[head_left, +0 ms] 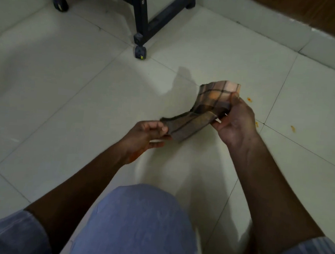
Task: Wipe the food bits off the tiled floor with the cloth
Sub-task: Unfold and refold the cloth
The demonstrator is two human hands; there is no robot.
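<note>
A person crouched over a pale tiled floor (86, 86) holds a checked cloth (207, 107) up between both hands, clear of the tiles. The right hand (236, 121) grips the upper, bunched end of the cloth, thumb pressed across the plaid fabric near its top edge and fingers curled behind it. The left hand (148, 133) pinches the lower, trailing corner between thumb and forefinger, the remaining fingers loosely bent beneath; an orange smear shows near that wrist. The cloth, in brown, peach and dark lines, hangs folded and slightly twisted from one hand down to the other. On the floor just beyond the right hand lie small orange food bits (249, 99), one close by the thumb, others (293, 128) scattered near the tile joint to the right, all untouched by the cloth. A knee in blue fabric (137, 223) fills the lower centre of the view, with both bare forearms reaching out on either side of it. At the top stands a black frame on castors (141, 51), its nearest wheel resting on the tiles well apart from the hands, and a pale skirting (267, 25) runs along the wall behind
</note>
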